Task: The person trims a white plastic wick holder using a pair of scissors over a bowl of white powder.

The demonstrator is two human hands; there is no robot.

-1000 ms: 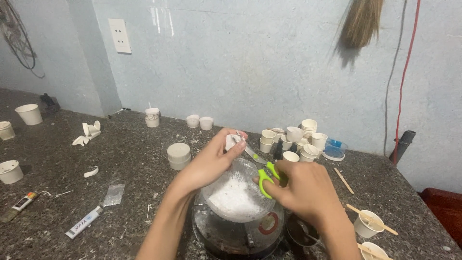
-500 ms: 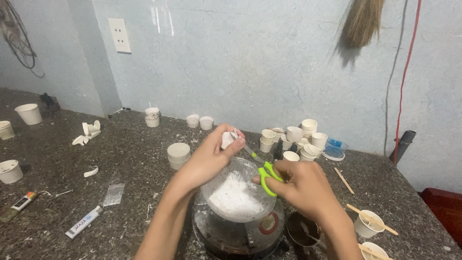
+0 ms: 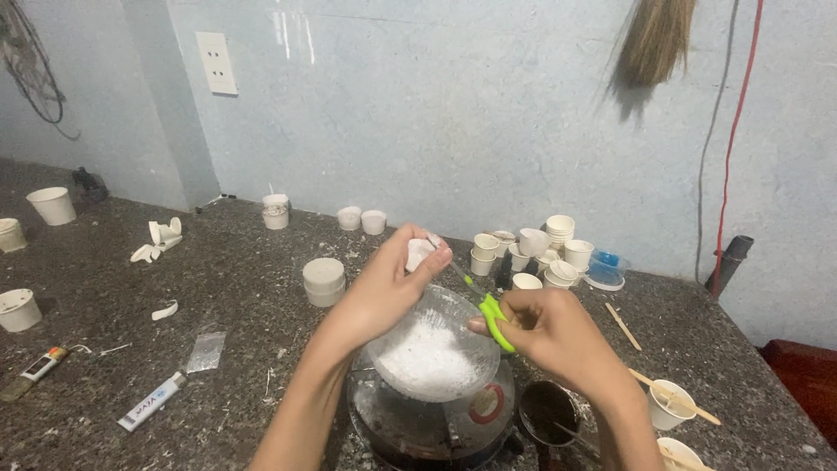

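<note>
My left hand [image 3: 384, 292] pinches a small white piece [image 3: 418, 253] above a clear bowl [image 3: 466, 305] of white flakes. My right hand [image 3: 558, 336] grips green-handled scissors [image 3: 490, 312], and their blades point up-left towards the white piece. The bowl rests on a round dark pot [image 3: 397, 427] at the front of the dark speckled counter [image 3: 244, 305]. Both forearms reach in from the bottom edge.
A cluster of small white cups [image 3: 545, 249] stands behind the bowl, with a blue lid [image 3: 606, 266] beside it. More cups sit left [image 3: 17, 310] and right [image 3: 667, 406], with wooden sticks [image 3: 623, 327]. A tube [image 3: 150, 403], a small clear bag [image 3: 207, 351] and a lighter [image 3: 39, 366] lie front left.
My left hand has shifted slightly right and down with the white piece. The scissors stay close to it.
</note>
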